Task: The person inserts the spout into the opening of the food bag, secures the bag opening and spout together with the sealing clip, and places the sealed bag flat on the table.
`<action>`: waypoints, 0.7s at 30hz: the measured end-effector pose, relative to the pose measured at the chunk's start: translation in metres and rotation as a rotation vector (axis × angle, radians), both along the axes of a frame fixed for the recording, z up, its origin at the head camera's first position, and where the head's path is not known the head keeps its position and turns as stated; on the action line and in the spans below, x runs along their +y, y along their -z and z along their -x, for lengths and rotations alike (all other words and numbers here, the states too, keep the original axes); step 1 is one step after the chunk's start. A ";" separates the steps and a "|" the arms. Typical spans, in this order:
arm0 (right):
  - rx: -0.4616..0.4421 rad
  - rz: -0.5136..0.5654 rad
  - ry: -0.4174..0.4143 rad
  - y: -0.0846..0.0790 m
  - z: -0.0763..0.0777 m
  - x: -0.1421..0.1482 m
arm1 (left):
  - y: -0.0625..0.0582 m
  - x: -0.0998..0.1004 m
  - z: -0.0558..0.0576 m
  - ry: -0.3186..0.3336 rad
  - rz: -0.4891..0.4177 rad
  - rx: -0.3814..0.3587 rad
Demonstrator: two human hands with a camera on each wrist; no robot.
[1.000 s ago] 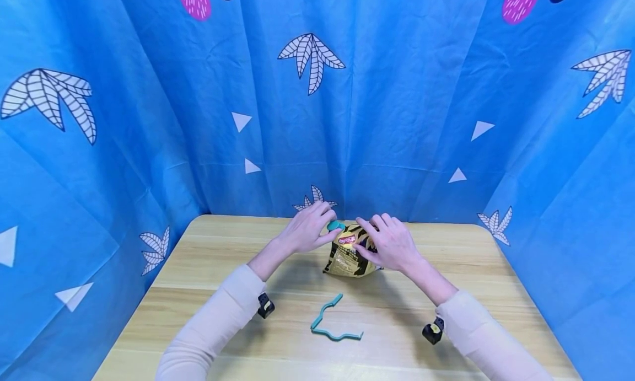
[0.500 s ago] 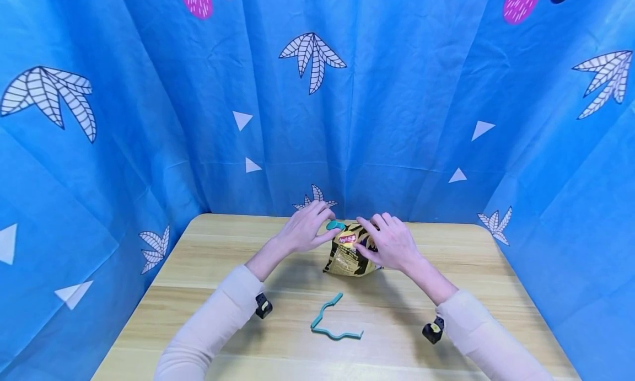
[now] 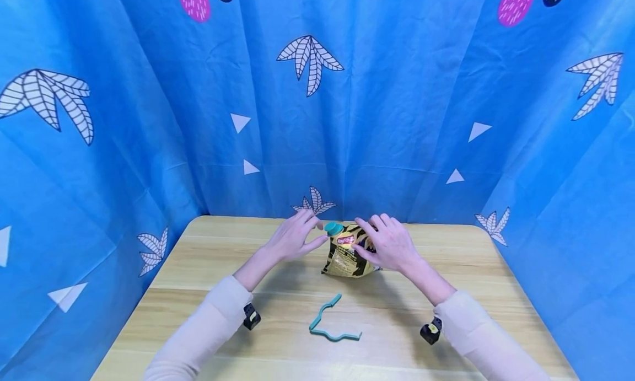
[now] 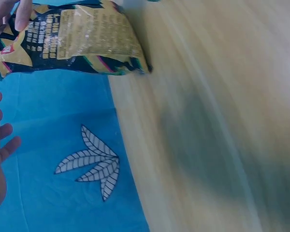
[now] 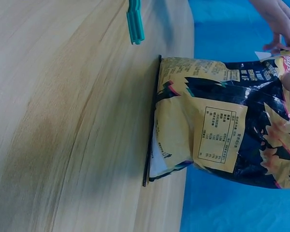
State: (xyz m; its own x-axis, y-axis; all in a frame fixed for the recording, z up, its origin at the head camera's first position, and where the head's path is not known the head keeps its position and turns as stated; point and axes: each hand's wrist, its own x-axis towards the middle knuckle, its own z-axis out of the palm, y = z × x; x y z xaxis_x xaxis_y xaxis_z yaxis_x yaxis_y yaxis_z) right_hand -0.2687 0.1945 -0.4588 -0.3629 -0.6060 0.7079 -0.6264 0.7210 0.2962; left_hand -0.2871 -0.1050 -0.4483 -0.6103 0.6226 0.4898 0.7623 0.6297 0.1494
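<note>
Mid-frame, my left hand (image 3: 291, 239) has eased left, loose beside the cap (image 3: 333, 228) — now my right hand (image 3: 393, 243) alone seemingly grips the bag (image 3: 344, 262).

At the far side now, I catch "Lay's" in white on the red label (image 3: 345, 240) of the gold-and-black bag (image 3: 343, 261); its boxed panel (image 5: 217, 135) is crammed with print, too fine for me to read.

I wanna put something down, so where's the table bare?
Bare table: left of the left hand, right of the right hand, and around the teal clip. Crowded: the back middle, where both hands flank the Lay's chip bag.
</note>
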 end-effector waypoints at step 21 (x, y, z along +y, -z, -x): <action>0.034 0.019 -0.014 0.002 0.003 -0.001 | 0.035 -0.013 -0.031 -0.008 0.134 -0.086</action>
